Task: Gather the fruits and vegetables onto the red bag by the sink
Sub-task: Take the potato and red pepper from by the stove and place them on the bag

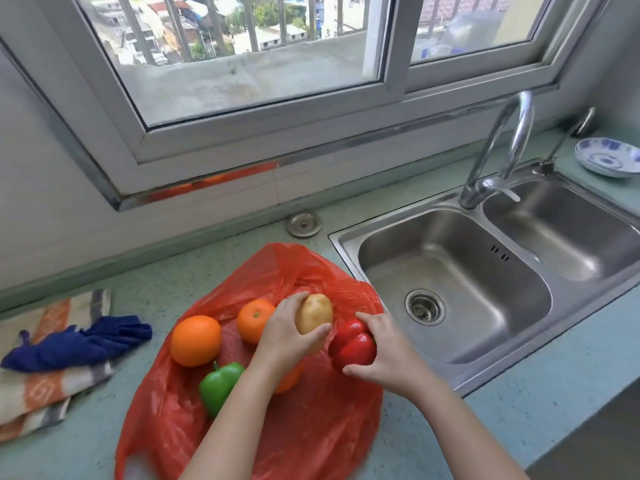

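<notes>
Red bag (311,427) lies flat on the tabletop (519,427), just left of the sink (450,271). Thin film, crinkled, probably slick and light: it will likely slide or bunch if anything gets dragged across it, so set items down, don't push them.

Produce on the bag, big to small:
- large orange (196,340), left side. Round and firm-looking, probably rolls; needs a full palm wrap.
- smaller orange (254,320), just beyond it toward the far side. Same handling.
- red pepper (351,346), near the bag's right edge by the sink. Glossy skin, lobed, likely hollow and light; take it across the lobes.
- green pepper (219,385), near-left, lying on its side, stem pointing to the far side. Same handling.
- potato (313,312), matte skin, looks dense and grippy; take it across the short axis.
- another orange item (289,379) peeks out under the left forearm, mostly hidden.

Left hand (287,337) reaches in from the near side, thumb below and fingers curled over, grasping the potato; can't tell whether it touches the bag. Right hand (388,355) comes in from the near right, wrapped around the red pepper's right side, thumb at the near end and fingertips at the far end.

Blue cloth (79,344) sits on a striped towel (45,386) far left, apart from the bag.
</notes>
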The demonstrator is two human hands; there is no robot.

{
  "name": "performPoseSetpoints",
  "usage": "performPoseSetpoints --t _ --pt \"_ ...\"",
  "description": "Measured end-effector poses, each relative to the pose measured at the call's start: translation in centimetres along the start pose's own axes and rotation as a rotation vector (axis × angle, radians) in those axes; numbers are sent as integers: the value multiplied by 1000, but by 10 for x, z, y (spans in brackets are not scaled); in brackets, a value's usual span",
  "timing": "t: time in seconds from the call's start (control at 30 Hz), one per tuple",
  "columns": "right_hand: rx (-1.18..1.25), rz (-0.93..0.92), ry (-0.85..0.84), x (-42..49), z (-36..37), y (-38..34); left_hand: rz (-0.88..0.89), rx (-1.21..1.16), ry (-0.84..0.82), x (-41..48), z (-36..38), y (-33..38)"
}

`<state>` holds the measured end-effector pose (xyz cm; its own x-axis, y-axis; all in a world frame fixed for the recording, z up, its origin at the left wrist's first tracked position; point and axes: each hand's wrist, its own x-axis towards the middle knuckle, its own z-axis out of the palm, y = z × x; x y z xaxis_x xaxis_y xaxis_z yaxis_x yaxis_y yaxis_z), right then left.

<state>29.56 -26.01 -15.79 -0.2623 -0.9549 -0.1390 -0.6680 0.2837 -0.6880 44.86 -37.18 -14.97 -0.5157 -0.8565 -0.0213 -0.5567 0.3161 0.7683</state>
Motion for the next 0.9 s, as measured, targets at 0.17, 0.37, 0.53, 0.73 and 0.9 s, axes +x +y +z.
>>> performPoseSetpoints --t 0.17,0.37,0.53,0.73,0.9 --pt "-8 18 -46 7 12 2 40 104 -63 10 2 -9" --pt "47 -6 -40 17 20 -3 52 139 -78 20 2 -17" --pt "111 -8 -78 23 20 -4 32 173 -102 24 1 -25" --pt "175 -16 -102 29 26 -5 72 228 -35 18 -2 -30" --pt "196 -25 -117 32 31 -6 98 253 44 9 -10 -34"
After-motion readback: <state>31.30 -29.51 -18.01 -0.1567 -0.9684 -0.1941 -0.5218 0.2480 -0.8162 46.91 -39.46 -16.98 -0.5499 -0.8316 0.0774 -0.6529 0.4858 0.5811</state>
